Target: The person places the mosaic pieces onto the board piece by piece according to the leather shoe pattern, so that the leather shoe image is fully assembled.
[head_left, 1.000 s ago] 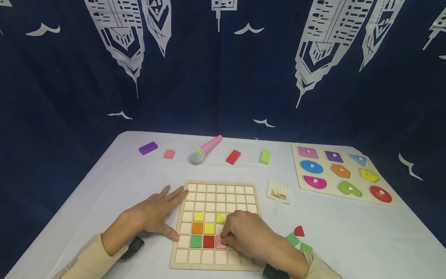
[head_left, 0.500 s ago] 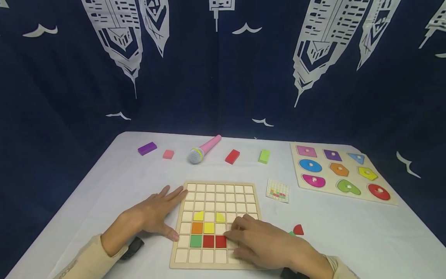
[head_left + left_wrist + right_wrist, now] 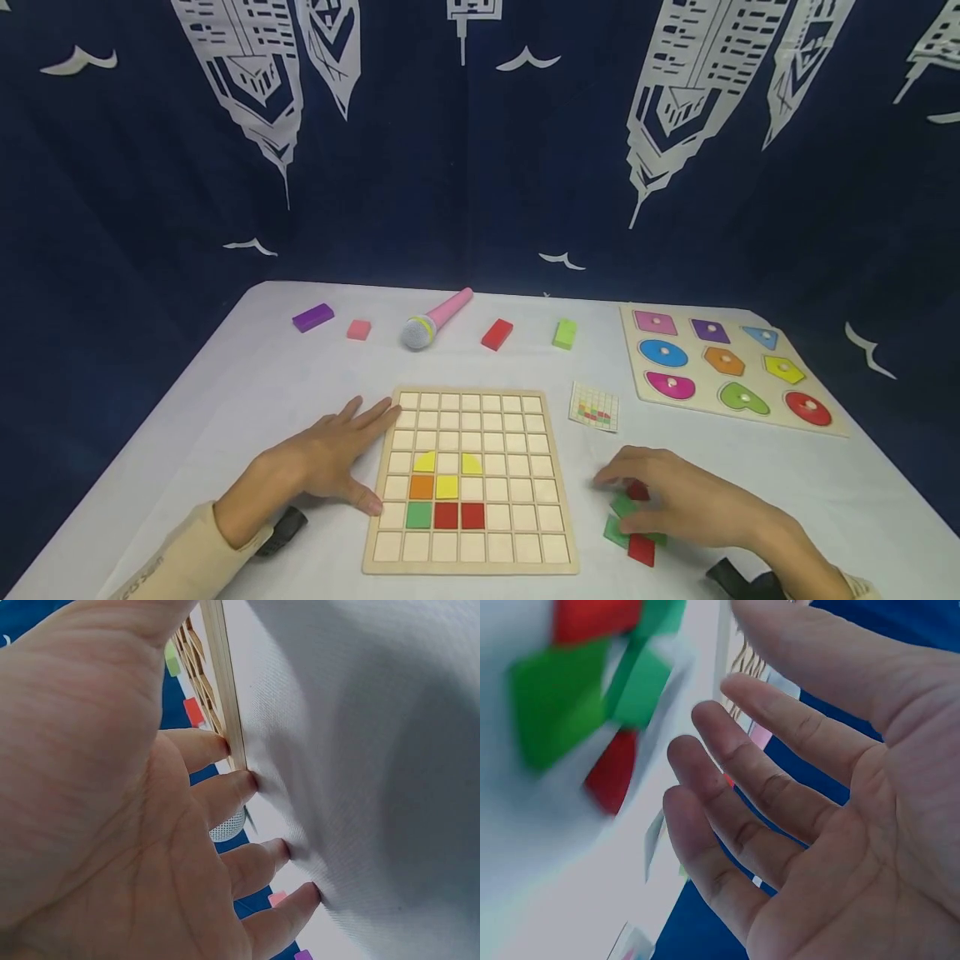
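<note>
A wooden grid board (image 3: 470,569) lies on the table with several coloured tiles set in its cells. Among them are an orange tile (image 3: 422,487), a yellow square tile (image 3: 447,487), a green tile (image 3: 419,515) and two red tiles side by side, the right one (image 3: 472,516) in the fourth column. My left hand (image 3: 322,458) rests with spread fingers against the board's left edge. Over a loose pile of red and green tiles (image 3: 617,531) hovers my right hand (image 3: 682,504), its fingers relaxed and holding nothing. It partly hides the pile in the head view.
A small pattern card (image 3: 595,407) lies right of the board. Behind it stands a shape puzzle board (image 3: 750,423) with knobbed pieces. Along the back are a toy microphone (image 3: 437,319), a purple block (image 3: 312,317), a pink block (image 3: 358,330), a red block (image 3: 497,334) and a green block (image 3: 565,334).
My right hand has let go of the red tile in the board's fourth column and moved right to the loose tiles. The left hand stays at the board's edge.
</note>
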`<action>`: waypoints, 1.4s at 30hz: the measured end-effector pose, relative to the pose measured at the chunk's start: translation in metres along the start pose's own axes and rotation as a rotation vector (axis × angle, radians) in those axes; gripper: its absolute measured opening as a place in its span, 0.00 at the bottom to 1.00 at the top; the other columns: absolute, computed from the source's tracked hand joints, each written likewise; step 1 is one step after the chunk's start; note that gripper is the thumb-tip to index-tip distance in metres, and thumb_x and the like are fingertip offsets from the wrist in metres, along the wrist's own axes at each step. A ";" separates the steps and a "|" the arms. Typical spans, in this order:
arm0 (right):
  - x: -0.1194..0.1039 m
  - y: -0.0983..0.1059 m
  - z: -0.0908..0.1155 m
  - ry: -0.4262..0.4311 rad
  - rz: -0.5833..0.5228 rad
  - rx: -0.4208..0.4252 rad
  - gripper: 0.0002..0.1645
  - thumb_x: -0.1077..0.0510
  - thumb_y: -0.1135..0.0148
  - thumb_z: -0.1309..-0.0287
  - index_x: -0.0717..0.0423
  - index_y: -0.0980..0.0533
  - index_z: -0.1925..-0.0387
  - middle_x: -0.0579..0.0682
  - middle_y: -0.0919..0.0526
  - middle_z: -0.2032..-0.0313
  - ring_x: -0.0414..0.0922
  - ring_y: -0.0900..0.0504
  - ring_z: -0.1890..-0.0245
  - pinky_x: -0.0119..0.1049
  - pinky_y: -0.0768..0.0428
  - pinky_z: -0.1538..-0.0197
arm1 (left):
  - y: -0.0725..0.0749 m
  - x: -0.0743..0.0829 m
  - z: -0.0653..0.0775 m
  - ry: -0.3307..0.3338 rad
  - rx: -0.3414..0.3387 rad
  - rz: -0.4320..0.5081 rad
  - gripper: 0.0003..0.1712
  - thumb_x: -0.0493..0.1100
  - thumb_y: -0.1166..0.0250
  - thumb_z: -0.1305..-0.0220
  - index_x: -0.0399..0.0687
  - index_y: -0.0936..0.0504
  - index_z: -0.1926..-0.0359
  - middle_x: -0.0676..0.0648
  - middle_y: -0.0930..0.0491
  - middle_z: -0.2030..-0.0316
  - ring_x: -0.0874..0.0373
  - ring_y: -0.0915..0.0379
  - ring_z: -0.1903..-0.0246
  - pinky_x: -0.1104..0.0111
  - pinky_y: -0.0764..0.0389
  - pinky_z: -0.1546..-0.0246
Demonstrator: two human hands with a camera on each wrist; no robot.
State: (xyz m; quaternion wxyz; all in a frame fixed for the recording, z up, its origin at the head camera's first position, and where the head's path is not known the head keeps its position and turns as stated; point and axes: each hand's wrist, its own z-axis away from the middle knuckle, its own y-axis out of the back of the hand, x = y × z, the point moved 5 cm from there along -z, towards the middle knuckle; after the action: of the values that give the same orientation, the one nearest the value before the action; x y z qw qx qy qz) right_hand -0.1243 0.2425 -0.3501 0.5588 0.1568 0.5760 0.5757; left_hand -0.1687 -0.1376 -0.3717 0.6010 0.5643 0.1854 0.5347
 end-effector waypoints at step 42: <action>0.013 -0.011 0.015 -0.162 0.097 0.168 0.21 0.56 0.18 0.63 0.40 0.20 0.65 0.33 0.20 0.66 0.37 0.26 0.66 0.31 0.17 0.60 | 0.000 -0.001 0.002 -0.003 0.007 0.002 0.74 0.67 0.21 0.64 0.52 0.49 0.20 0.46 0.55 0.20 0.33 0.64 0.22 0.38 0.52 0.25</action>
State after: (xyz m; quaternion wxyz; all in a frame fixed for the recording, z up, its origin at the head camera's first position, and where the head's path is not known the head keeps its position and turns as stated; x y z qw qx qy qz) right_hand -0.1112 0.2574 -0.3610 0.5599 0.2765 0.5670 0.5371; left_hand -0.1676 -0.1397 -0.3720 0.5990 0.5673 0.1858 0.5337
